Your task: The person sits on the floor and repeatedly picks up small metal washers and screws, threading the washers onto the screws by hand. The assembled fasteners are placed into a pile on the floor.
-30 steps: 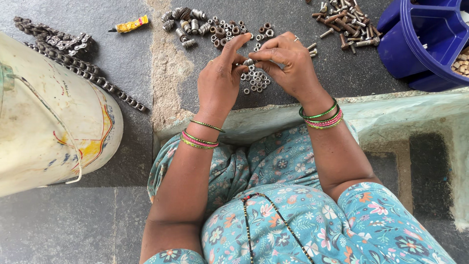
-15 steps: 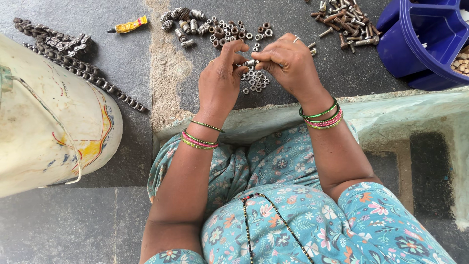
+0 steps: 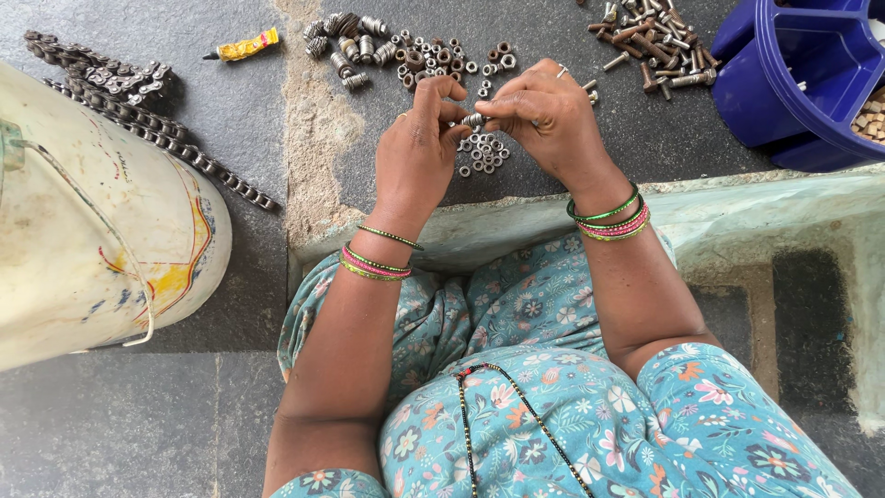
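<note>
Both hands are staying almost where they were; only the fingers are shifting slightly. Left hand (image 3: pixel 422 148) and right hand (image 3: pixel 546 120) are pinching a small metal fastener (image 3: pixel 473 119) between fingertips, holding it above the loose nuts (image 3: pixel 482 155) so each hand can be bracing one end. Bolts (image 3: pixel 645 37) are lying beside the blue tub (image 3: pixel 811 83), within reach.

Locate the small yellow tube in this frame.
In the head view the yellow tube lies upper left on the dark floor, between the chain and the pile of nuts.
</note>
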